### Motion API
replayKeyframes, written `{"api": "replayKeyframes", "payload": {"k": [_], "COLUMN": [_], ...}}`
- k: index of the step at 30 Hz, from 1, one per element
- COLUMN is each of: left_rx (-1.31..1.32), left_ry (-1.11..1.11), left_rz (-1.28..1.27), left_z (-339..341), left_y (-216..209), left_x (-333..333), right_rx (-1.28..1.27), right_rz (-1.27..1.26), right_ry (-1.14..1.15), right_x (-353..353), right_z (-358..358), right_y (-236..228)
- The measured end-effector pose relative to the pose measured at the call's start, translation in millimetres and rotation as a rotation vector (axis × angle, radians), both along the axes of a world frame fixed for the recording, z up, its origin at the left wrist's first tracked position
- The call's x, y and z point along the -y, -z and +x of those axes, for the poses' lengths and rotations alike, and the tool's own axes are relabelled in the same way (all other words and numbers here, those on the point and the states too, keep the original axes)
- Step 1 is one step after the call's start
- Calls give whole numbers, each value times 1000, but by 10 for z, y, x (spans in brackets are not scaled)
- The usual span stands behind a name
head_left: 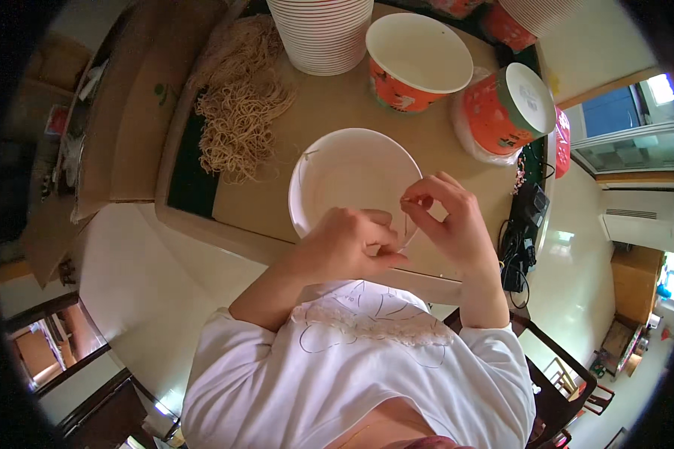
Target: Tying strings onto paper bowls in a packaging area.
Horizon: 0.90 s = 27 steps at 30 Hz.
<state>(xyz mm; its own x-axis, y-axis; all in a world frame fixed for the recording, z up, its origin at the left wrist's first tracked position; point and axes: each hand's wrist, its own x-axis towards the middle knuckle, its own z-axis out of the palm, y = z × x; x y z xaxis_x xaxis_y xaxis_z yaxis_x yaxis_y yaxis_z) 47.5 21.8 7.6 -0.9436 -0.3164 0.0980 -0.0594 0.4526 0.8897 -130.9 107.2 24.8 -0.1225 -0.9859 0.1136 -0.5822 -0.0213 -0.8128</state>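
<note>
Over the near right rim of a white round tub (312,196), both hands work close together. My right hand (457,224) is closed in a pinch on a thin string (406,227), which hangs down toward the left fingers. My left hand (348,243) is curled, thumb and forefinger close to each other; whatever lies between them is too fine to make out. The tub's pale inside shows behind the hands, and a small knotted bit of string (309,155) lies on its left rim. Beyond the tub's left side lies a loose heap of beige string (240,123).
A tall stack of paper tubs (322,34) stands at the back. Right of it are an orange-patterned tub (408,97) and an upturned orange tub (490,116). Black adapters and cables (523,239) line the table's right edge. A cardboard box (131,112) stands at left.
</note>
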Motion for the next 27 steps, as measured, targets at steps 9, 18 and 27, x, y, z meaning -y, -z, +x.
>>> {"api": "replayKeyframes", "payload": {"k": [9,18,27], "left_rx": [-79,-28,100], "left_ry": [-92,-206,-345], "left_rz": [-411,-289,639], "left_z": [-29,-101,-85], "left_y": [41,12,82], "left_x": [-67,-82,-36], "right_rx": [281,252,99], "right_rz": [65,-87,-404], "right_ry": [121,224,391], "right_x": [-184,-227,-310], "right_z": [42,193,437], "right_y": [193,281,521]}}
